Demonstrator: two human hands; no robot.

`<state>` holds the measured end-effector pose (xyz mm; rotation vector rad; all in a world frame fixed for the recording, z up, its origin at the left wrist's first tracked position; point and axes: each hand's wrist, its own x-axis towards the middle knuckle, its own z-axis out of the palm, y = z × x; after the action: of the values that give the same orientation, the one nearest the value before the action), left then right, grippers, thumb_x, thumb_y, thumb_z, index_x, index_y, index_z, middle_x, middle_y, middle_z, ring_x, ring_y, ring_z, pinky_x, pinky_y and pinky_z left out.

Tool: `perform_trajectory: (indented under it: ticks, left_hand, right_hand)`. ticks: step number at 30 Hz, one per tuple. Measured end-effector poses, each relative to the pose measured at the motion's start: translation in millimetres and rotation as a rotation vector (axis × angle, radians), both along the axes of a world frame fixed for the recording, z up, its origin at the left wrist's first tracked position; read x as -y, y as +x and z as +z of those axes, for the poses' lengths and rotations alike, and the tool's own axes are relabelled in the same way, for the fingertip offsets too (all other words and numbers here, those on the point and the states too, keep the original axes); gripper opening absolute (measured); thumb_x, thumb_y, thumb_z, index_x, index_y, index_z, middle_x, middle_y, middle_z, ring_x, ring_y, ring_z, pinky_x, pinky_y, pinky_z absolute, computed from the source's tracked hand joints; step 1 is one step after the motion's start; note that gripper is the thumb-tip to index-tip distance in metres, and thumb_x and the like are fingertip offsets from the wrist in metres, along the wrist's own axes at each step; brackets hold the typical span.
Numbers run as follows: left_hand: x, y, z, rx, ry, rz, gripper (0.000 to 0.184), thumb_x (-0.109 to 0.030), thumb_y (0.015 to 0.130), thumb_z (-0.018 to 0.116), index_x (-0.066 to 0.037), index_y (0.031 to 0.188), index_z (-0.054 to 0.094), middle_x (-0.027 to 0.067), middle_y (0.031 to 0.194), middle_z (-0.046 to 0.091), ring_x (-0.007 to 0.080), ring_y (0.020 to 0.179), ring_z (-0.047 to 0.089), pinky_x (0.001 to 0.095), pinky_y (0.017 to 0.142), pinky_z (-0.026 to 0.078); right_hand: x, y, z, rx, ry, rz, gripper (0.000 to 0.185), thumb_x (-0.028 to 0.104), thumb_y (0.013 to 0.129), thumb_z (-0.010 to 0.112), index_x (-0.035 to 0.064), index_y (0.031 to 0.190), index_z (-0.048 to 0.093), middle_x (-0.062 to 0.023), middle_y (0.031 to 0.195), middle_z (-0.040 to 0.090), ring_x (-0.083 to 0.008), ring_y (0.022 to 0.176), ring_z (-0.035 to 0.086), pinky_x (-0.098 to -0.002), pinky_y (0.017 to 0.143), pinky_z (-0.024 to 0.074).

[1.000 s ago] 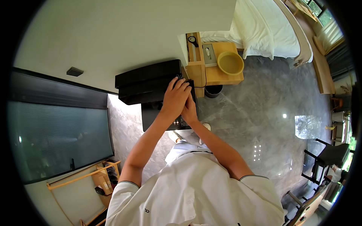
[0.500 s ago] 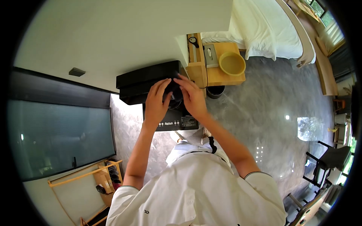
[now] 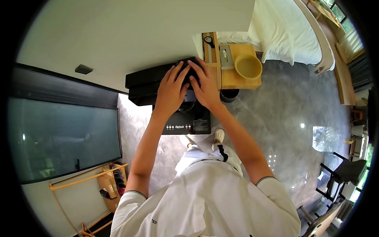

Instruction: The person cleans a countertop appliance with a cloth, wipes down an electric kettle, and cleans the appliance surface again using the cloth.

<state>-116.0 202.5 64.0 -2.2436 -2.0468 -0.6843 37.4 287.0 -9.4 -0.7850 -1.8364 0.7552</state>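
Observation:
A black box-shaped appliance (image 3: 146, 81) stands against the wall, with a black control panel (image 3: 181, 127) of buttons and a label at its front. My left hand (image 3: 172, 89) lies over the appliance's upper right part, fingers spread and pointing away from me. Beside it my right hand (image 3: 205, 85) is also spread over the same part, its fingers leaning toward the left hand. Between and below the hands a dark round object (image 3: 187, 106) shows in part. Nothing is visibly gripped in either hand.
To the right, a wooden stand (image 3: 237, 83) bears a yellow bowl (image 3: 248, 66) and a grey tissue box (image 3: 226, 57). A black bin (image 3: 229, 95) is below it. Behind is a bed (image 3: 284, 35). A black chair (image 3: 343, 172) stands at far right, a wooden rack (image 3: 75, 183) at lower left.
My hands were close together at the appliance's right side, then parted. They have since moved farther up over its top. More of the control panel shows, and the view has shifted slightly.

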Motion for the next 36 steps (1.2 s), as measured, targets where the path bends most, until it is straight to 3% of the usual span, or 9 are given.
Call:
perform_trajectory:
  ticks: [5, 8, 10, 13, 20, 25, 29, 33, 36]
  left_hand:
    - [-11, 8, -6, -0.050, -0.081, 0.033, 0.073, -0.015, 0.104, 0.075, -0.010, 0.172, 0.051, 0.0224, 0.178, 0.047, 0.0461, 0.158, 0.051, 0.0537, 0.131, 0.044]
    - [-4, 14, 0, -0.038, -0.147, 0.031, 0.081, -0.021, 0.102, 0.079, -0.013, 0.176, 0.046, 0.0213, 0.179, 0.046, 0.0474, 0.159, 0.049, 0.0540, 0.131, 0.044]
    - [-3, 16, -5, -0.117, -0.177, -0.006, 0.084, -0.023, 0.101, 0.082, -0.013, 0.176, 0.046, 0.0211, 0.180, 0.044, 0.0471, 0.160, 0.047, 0.0555, 0.131, 0.043]
    - [-8, 20, -3, -0.224, -0.220, -0.033, 0.090, -0.027, 0.097, 0.087, -0.013, 0.176, 0.046, 0.0203, 0.182, 0.043, 0.0462, 0.161, 0.046, 0.0570, 0.130, 0.043]
    - [-16, 25, -1, -0.230, -0.266, 0.006, 0.096, -0.032, 0.094, 0.091, -0.013, 0.176, 0.047, 0.0200, 0.180, 0.046, 0.0500, 0.158, 0.048, 0.0574, 0.130, 0.044]
    - [-12, 32, -4, -0.233, -0.249, 0.007, 0.091, -0.029, 0.096, 0.087, -0.010, 0.176, 0.048, 0.0209, 0.179, 0.047, 0.0516, 0.156, 0.049, 0.0580, 0.129, 0.045]
    - [-11, 29, -7, -0.215, -0.214, -0.008, 0.084, -0.017, 0.097, 0.078, -0.010, 0.175, 0.048, 0.0210, 0.179, 0.048, 0.0512, 0.156, 0.049, 0.0572, 0.130, 0.043]
    - [-11, 27, 0, -0.186, -0.242, -0.014, 0.083, -0.006, 0.095, 0.070, -0.009, 0.175, 0.048, 0.0180, 0.179, 0.050, 0.0497, 0.155, 0.050, 0.0547, 0.132, 0.041]
    - [-10, 24, 1, -0.158, -0.244, -0.011, 0.083, -0.002, 0.093, 0.066, -0.007, 0.174, 0.050, 0.0169, 0.178, 0.052, 0.0474, 0.156, 0.051, 0.0528, 0.132, 0.041]
  right_hand:
    - [2, -14, -14, -0.047, 0.001, -0.024, 0.060, 0.011, 0.110, 0.065, 0.0115, 0.169, 0.057, -0.0235, 0.171, 0.054, -0.0508, 0.151, 0.053, -0.0584, 0.128, 0.0418]
    - [-2, -6, -41, -0.094, -0.036, -0.070, 0.060, 0.008, 0.110, 0.064, 0.0100, 0.169, 0.056, -0.0227, 0.170, 0.057, -0.0485, 0.150, 0.055, -0.0566, 0.129, 0.0417]
    - [-2, -5, -75, -0.101, -0.291, -0.036, 0.062, 0.006, 0.110, 0.065, 0.0100, 0.170, 0.055, -0.0215, 0.171, 0.058, -0.0446, 0.154, 0.055, -0.0526, 0.130, 0.0417]
    - [4, -13, -107, -0.324, -0.402, 0.013, 0.063, 0.005, 0.109, 0.065, 0.0111, 0.171, 0.055, -0.0205, 0.173, 0.056, -0.0427, 0.159, 0.053, -0.0488, 0.132, 0.0410]
    - [-13, -4, -125, -0.307, -0.520, 0.081, 0.065, -0.001, 0.108, 0.059, 0.0107, 0.172, 0.053, -0.0187, 0.175, 0.055, -0.0380, 0.163, 0.050, -0.0430, 0.135, 0.0379]
    - [-14, -35, -224, -0.205, -0.790, -0.088, 0.061, 0.012, 0.106, 0.053, 0.0069, 0.167, 0.055, -0.0283, 0.166, 0.060, -0.0445, 0.157, 0.055, -0.0469, 0.132, 0.0430]
    - [-27, -46, -269, -0.261, -0.887, -0.049, 0.062, 0.021, 0.107, 0.053, 0.0028, 0.166, 0.054, -0.0306, 0.164, 0.061, -0.0460, 0.156, 0.056, -0.0479, 0.131, 0.0424]
    - [-36, -56, -243, -0.382, -1.168, -0.158, 0.064, 0.022, 0.107, 0.052, -0.0003, 0.167, 0.052, -0.0320, 0.162, 0.062, -0.0442, 0.154, 0.058, -0.0477, 0.126, 0.0451]
    - [-35, -24, -170, -0.365, -1.269, -0.059, 0.062, 0.023, 0.109, 0.054, 0.0006, 0.166, 0.054, -0.0323, 0.163, 0.062, -0.0433, 0.154, 0.059, -0.0471, 0.124, 0.0465]
